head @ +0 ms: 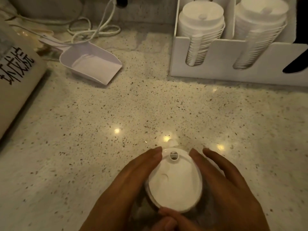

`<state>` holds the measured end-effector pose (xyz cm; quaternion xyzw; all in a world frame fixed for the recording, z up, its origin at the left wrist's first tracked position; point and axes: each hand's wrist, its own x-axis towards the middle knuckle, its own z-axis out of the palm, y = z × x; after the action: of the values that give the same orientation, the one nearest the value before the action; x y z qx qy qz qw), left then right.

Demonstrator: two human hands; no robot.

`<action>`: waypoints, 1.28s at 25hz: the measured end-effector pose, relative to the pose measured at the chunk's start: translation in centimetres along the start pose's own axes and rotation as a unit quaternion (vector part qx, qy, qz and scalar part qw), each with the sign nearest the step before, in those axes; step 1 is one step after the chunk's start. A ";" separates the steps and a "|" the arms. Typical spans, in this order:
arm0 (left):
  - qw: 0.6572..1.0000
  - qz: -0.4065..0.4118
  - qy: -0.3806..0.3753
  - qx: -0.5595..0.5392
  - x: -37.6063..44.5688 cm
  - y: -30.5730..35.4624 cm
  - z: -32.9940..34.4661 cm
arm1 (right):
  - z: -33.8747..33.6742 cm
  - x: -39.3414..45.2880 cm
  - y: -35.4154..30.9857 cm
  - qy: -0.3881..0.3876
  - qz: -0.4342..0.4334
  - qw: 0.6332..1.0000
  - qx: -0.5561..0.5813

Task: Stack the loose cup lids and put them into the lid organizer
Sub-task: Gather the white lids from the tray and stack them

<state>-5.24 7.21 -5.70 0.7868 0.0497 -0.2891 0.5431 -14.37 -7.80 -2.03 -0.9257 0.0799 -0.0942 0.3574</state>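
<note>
Item: gathered stack of round white plastic cup lids point(174, 182), top lid showing a small round sip hole on its far edge. How many lids lie beneath the top one cannot be told.

Location: on the pale speckled stone counter point(150, 105), well apart from the white slotted lid organizer point(216, 60) and on the near side of it.

Organizer: two visible compartments, each already holding a tall column of white lids, reaching up near the organizer's top.

Also present: a white plastic scoop point(93, 64) to the left of the organizer; a white coiled cable point(93, 29) beyond the scoop; a cream container with black lettering point(16, 69) further left.

Risks (judgement):
- Stack may skew or shed a lower lid on lifting, since pressure comes from the sides only and nothing supports it from below.
- Lids that are not fully nested may spring apart under the squeeze.
- Both compartments look nearly full; adding more may leave the new lids overtopping and liable to tip out.

Hand pose: left hand point(126, 185) and right hand point(228, 184) cupped around the stack, palms facing inward, fingers extended toward the organizer, thumbs meeting at the stack's near edge.

Grip: both hands partly curled. The left presses the stack's side. The right index finger touches it, the outer fingers splayed clear.
</note>
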 end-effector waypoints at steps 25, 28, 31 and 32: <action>0.921 0.308 0.175 0.164 -4.8 -0.4 0.3 | 1.0 0.7 2.1 0.003 -0.008 0.999 -0.047; 0.935 0.239 0.219 0.146 -3.5 1.0 1.2 | 0.8 3.4 0.4 0.020 0.110 0.993 0.028; 0.940 0.167 0.207 0.213 -1.7 2.1 2.4 | 1.8 5.8 -0.1 -0.017 0.144 0.989 -0.018; 0.937 0.151 0.202 0.243 -1.3 2.2 2.6 | 2.1 6.3 0.0 -0.027 0.145 0.988 -0.042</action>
<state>-6.52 4.31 -3.86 0.9349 -0.0326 -0.0419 0.3509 -7.75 -7.77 -2.83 -0.9207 0.2071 -0.0132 0.3305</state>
